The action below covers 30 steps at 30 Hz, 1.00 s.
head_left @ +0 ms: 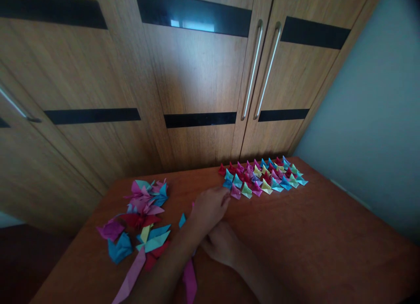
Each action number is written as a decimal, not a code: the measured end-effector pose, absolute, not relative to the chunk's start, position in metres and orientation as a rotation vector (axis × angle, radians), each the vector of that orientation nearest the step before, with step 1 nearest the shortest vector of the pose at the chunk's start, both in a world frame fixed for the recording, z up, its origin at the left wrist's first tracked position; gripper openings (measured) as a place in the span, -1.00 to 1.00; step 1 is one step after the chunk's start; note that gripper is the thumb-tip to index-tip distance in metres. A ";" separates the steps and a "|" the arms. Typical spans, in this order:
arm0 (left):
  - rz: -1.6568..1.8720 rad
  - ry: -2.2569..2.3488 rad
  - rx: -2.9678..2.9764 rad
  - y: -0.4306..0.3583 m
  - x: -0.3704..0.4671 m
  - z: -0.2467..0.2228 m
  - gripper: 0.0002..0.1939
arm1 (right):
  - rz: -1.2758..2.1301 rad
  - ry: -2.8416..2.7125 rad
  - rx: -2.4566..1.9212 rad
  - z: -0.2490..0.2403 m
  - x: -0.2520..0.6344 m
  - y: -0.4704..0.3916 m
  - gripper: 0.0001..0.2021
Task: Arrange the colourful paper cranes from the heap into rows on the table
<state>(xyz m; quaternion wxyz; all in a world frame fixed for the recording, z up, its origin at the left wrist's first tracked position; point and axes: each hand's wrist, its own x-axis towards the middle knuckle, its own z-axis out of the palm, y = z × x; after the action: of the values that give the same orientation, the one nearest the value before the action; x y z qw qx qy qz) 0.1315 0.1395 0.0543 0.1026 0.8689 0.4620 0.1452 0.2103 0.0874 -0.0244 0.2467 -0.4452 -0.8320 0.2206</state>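
Beside folded paper rows (pixel 266 187), left hand (pixel 211 208) overlaps right hand (pixel 223 245).

"Where were the arms?"
"The left forearm (pixel 170 264) slanted up from the bottom edge, left of centre; the right forearm (pixel 254 269) rose from the bottom, right of centre."
"And the hands?"
"The left hand (pixel 211 207) was bent over near the centre, its fingers turned down. The right hand (pixel 225 245) lay just below, fingertips hidden behind the left wrist (pixel 198 221)."

Text: none readable | Labels: none | Brands: none | Numbers: none | Signs: none readable
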 end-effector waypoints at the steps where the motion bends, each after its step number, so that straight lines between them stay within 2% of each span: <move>1: 0.466 1.429 2.538 0.127 0.115 0.054 -0.78 | 0.591 -2.284 -1.251 -0.022 0.212 0.087 -0.80; 3: 0.597 1.569 2.440 0.097 0.080 0.048 -0.77 | 0.564 -2.299 -1.305 -0.017 0.215 0.086 -0.82; 8: 0.650 1.709 2.566 0.021 -0.006 0.007 -0.74 | 0.585 -2.302 -1.318 -0.006 0.220 0.079 -0.76; 12: 0.638 1.772 2.669 -0.009 -0.045 -0.019 -0.67 | 0.602 -2.326 -1.335 -0.007 0.217 0.077 -0.75; 17: 0.620 1.748 2.717 -0.015 -0.048 -0.024 -0.66 | 0.646 -2.278 -1.352 -0.013 0.215 0.081 -0.83; 30: 0.622 1.661 2.676 -0.015 -0.030 -0.020 -0.63 | 0.743 -2.220 -1.314 -0.023 0.217 0.086 -0.79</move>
<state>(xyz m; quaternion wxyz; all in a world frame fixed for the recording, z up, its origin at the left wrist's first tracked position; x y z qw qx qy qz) -0.0302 -0.0151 -0.0202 -0.0344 0.8330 0.5172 0.1937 0.2168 0.0856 -0.0233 0.2267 -0.4766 -0.8054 0.2696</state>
